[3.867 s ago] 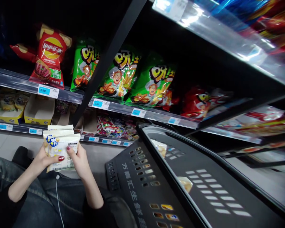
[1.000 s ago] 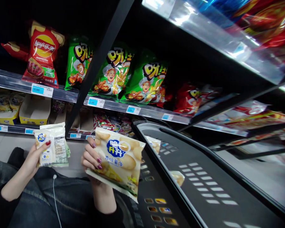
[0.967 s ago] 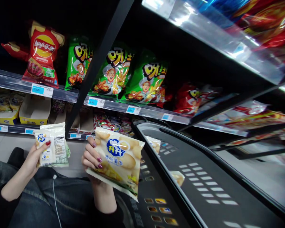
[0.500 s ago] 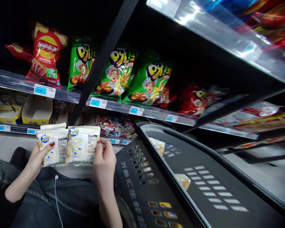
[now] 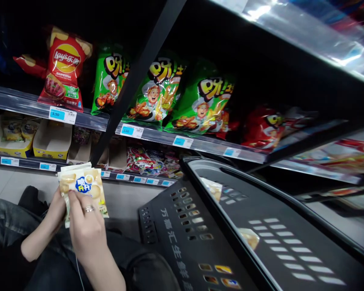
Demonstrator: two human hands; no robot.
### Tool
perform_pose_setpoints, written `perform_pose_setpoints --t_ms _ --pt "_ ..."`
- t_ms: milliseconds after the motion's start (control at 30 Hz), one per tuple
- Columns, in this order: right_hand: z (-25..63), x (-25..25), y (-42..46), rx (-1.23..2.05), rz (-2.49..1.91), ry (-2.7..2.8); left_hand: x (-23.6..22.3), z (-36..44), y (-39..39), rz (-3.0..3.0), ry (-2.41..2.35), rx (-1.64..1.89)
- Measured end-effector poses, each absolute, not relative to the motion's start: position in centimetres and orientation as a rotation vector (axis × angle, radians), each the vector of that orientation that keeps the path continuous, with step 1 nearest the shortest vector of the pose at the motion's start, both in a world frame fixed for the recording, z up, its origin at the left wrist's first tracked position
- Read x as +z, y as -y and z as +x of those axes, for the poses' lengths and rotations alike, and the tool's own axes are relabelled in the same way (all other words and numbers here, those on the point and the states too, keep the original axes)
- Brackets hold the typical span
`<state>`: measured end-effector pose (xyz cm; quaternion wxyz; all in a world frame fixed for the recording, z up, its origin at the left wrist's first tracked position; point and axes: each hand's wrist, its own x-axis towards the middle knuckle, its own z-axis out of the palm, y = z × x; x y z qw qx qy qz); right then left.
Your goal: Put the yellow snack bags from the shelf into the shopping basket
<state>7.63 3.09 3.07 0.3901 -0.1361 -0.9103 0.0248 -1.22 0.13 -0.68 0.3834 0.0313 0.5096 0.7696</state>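
Several small cream-coloured snack packets [image 5: 95,186] are held together in a stack above my lap. The front one shows a blue logo and pictures of round biscuits. My left hand [image 5: 57,207] grips the stack from its left side, its fingers mostly hidden behind the packets. Across the front lies my right hand [image 5: 86,220], a ring on one finger, with its fingers closed on the front packet's lower left part. To the right stands a dark grey shopping basket [image 5: 174,220], apart from both hands, with similar packets [image 5: 248,237] inside.
On the shelf ahead are a red chip bag [image 5: 65,66] and green snack bags [image 5: 200,103]. Below stand yellow-edged cartons [image 5: 51,139], one holding small packets. A black post [image 5: 139,60] slants across the shelves. A thin white cable [image 5: 79,270] hangs over my lap.
My right hand has moved left, bringing its packet over those in my left hand. That packet's printed back faced me before; a front with biscuit pictures does now. The view has shifted slightly.
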Motion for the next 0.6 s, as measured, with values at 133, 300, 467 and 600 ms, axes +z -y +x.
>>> perform_pose_setpoints --t_ms 133,300,467,600 --pt "8.0 3.9 -4.7 0.092 -0.773 2.229 -0.6 -1.0 -0.1 0.102 -1.198 1.950" --pt "8.2 4.4 -5.7 0.647 -1.043 2.101 -1.9 -1.6 0.1 0.123 -1.290 1.965" --pt "9.6 6.2 -8.1 1.426 -0.756 1.933 -1.4 -2.3 0.5 0.099 -1.281 1.916" --pt "13.1 10.3 -9.6 1.477 -0.664 1.668 0.2 -2.8 0.4 -0.035 -1.278 1.734"
